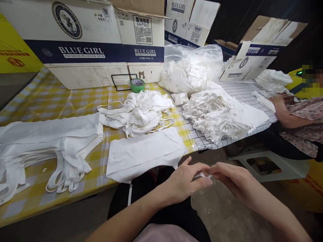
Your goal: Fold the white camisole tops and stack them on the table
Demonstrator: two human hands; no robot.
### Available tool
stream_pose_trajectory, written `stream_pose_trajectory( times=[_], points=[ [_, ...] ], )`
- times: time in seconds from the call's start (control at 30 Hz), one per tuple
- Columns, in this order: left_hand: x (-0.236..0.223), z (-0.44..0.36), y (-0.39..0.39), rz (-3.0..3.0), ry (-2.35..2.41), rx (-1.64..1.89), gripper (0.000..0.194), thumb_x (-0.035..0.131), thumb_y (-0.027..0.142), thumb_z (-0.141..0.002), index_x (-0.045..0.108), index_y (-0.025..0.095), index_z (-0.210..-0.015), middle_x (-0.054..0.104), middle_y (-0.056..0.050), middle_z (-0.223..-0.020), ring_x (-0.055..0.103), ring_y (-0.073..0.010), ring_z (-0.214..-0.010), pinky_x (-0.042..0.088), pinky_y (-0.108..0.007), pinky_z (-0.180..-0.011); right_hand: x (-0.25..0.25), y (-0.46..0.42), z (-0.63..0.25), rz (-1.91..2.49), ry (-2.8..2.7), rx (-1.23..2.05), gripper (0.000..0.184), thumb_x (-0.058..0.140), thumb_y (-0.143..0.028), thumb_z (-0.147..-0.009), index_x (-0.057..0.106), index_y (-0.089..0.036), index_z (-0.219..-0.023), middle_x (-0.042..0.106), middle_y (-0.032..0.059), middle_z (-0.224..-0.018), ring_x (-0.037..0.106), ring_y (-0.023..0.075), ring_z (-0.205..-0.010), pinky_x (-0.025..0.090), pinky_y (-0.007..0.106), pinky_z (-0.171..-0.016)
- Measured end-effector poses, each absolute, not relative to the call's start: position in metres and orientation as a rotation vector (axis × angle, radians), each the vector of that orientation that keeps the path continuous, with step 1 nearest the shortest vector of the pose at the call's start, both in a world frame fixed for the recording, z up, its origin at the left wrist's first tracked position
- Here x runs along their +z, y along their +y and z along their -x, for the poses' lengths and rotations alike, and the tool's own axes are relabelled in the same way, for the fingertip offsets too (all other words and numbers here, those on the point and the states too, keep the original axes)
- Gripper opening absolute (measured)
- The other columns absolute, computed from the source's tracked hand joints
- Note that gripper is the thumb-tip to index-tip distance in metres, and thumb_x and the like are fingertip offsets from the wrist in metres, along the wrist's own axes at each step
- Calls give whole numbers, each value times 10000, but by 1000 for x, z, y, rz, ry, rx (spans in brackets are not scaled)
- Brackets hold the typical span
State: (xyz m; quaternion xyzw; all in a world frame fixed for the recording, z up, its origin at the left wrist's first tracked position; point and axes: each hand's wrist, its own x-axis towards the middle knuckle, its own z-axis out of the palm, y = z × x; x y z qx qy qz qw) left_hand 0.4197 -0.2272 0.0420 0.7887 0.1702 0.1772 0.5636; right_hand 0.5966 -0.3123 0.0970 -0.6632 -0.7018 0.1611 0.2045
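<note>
My left hand (185, 179) and my right hand (232, 176) meet just off the table's front edge, over my lap. A small white piece (201, 175), perhaps cloth, shows between their fingertips, mostly hidden. Both hands are closed around that spot, the left thumb stretched below it. Beside my left hand, a flat white cloth garment (145, 151) lies at the edge with a thin strap hanging down. Behind it is a loose heap of white strapped garments (148, 111). On the left rests a neat stack of similar white garments (50, 131), straps drooping forward.
A large beer carton (88, 70) stands at the back, with green tape (137, 85) before it. Farther right are a clear plastic bag (191, 67) of white cloth, a ruffled white stack (219, 114) and another carton (248, 64). A co-worker's arm (290, 114) reaches in at right.
</note>
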Motion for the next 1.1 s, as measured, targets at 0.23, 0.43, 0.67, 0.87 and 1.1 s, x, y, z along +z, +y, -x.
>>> stream_pose_trajectory(
  times=[0.23, 0.43, 0.67, 0.87, 1.1],
  points=[
    [24, -414, -225, -1106, 585, 521, 346, 373, 433, -888, 550, 143, -822, 534, 28, -460, 640, -176, -558, 481, -287, -632, 59, -265, -589, 1626, -2164, 131, 271, 432, -134, -873, 480, -187, -1134, 548, 102, -1035, 528, 208, -933, 449, 338, -797],
    [21, -406, -220, -998, 623, 539, 339, 393, 415, -882, 551, 128, -793, 522, 27, -424, 623, -174, -502, 460, -287, -623, 9, -261, -577, 1551, -2253, -215, 332, 511, -110, -835, 479, -171, -1160, 585, 75, -863, 498, 197, -752, 426, 345, -699],
    [11, -394, -217, -1381, 667, 524, 415, 332, 413, -907, 619, 144, -776, 616, -27, -650, 595, -169, -677, 440, -298, -714, 3, -253, -563, 1488, -1992, -21, 196, 468, -77, -840, 539, -187, -985, 574, 39, -766, 502, 163, -698, 417, 294, -670],
    [-20, -368, -176, -2246, 1136, 626, 227, 593, 184, -772, 582, 194, -998, 553, -45, -986, 478, -217, -960, 409, -359, -835, 3, -243, -556, 1628, -1479, 601, 52, 532, -230, -849, 560, -209, -887, 587, 7, -777, 539, 138, -681, 415, 238, -620],
    [-32, -369, -150, -2784, 900, 370, 120, 498, 133, -827, 587, 149, -747, 561, -58, -843, 496, -204, -858, 441, -320, -681, -12, -217, -543, 1517, -1208, 1120, 169, 577, -351, -806, 576, -181, -806, 547, -3, -686, 489, 135, -648, 391, 234, -590]
  ],
)
